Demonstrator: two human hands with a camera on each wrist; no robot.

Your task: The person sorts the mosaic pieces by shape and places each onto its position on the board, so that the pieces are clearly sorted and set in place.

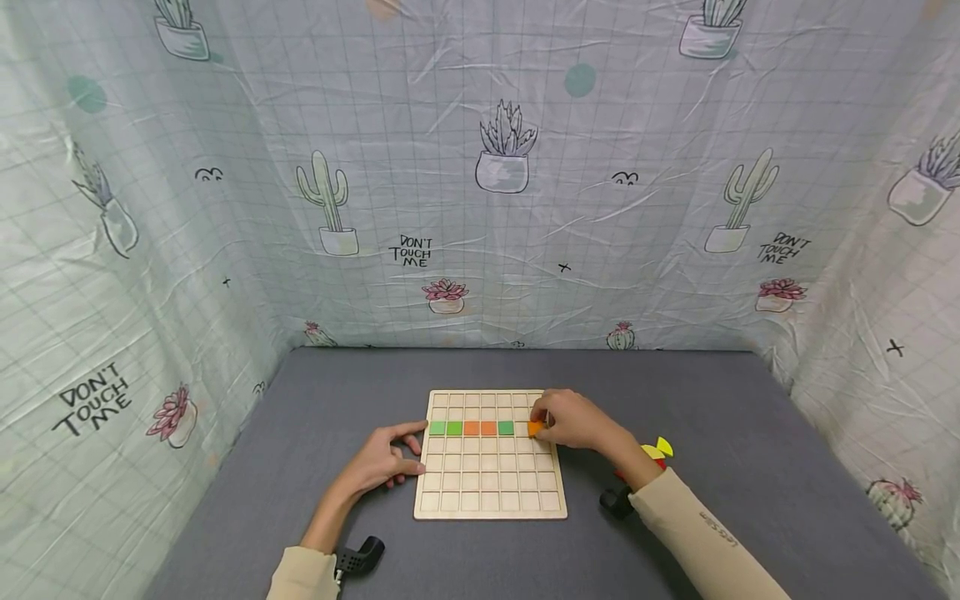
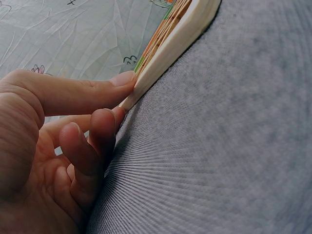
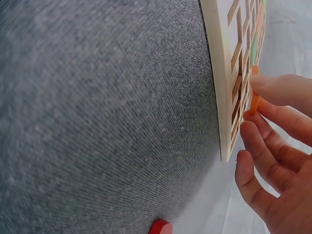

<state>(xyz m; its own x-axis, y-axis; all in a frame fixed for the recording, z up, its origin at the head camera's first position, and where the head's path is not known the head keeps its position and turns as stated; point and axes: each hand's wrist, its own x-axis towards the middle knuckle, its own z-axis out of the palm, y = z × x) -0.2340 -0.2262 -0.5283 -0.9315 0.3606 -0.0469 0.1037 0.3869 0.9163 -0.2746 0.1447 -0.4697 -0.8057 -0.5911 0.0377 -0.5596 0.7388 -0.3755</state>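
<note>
A pale wooden grid board [image 1: 491,502] lies flat on the table. One of its upper rows holds several coloured square tiles: green ones [image 1: 454,428] and orange ones [image 1: 480,428]. My right hand [image 1: 576,419] pinches another orange square tile [image 1: 535,428] between thumb and fingers, over the right end of that row. In the right wrist view this tile [image 3: 254,102] stands tilted on edge close to the grid. My left hand [image 1: 375,460] touches the board's left edge with thumb and index finger spread apart, the other fingers bent below the rim [image 2: 170,56].
Yellow pieces [image 1: 664,447] and a red piece [image 3: 161,227] lie on the grey table [image 1: 360,375] right of the board, partly behind the right forearm. Black wrist cameras [image 1: 362,557] are worn on both arms. A patterned cloth [image 1: 420,192] hangs around the table's back and sides.
</note>
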